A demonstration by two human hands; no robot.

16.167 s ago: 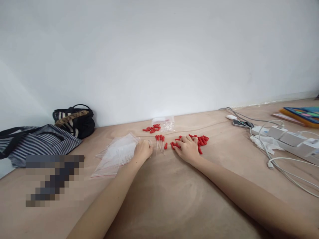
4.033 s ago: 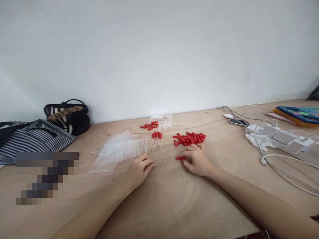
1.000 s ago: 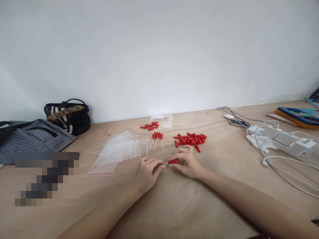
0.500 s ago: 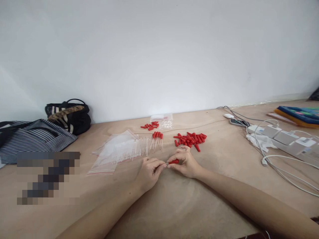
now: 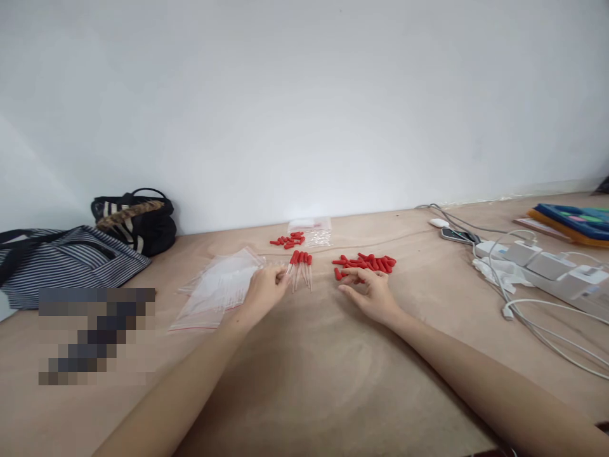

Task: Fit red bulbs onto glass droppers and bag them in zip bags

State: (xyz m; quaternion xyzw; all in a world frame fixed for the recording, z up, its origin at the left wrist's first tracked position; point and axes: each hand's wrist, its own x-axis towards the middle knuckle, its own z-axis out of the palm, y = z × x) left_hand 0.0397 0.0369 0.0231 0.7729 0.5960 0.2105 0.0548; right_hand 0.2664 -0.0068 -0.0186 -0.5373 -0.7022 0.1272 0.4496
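Observation:
My left hand (image 5: 267, 289) is closed at the left end of a short row of glass droppers (image 5: 304, 270) with red rubber bulbs. Its fingertips pinch the leftmost dropper (image 5: 293, 259) by the glass. My right hand (image 5: 373, 295) hovers at the near edge of a pile of loose red rubber bulbs (image 5: 364, 261). Its thumb and fingers are apart, with nothing visible between them. Several bare glass tubes lie left of the row, mostly hidden behind my left hand.
Clear zip bags (image 5: 214, 285) lie left of my left hand. Farther back are a small group of red bulbs (image 5: 291, 240) and a bag of glass tubes (image 5: 318, 235). Bags (image 5: 80, 260) stand at left; a power strip (image 5: 547, 263) and white cables (image 5: 537, 327) lie at right.
My hands have come apart from the front middle. The left went back and left to the row with the dropper; the right let go of the red bulb and moved right to the bulb pile.

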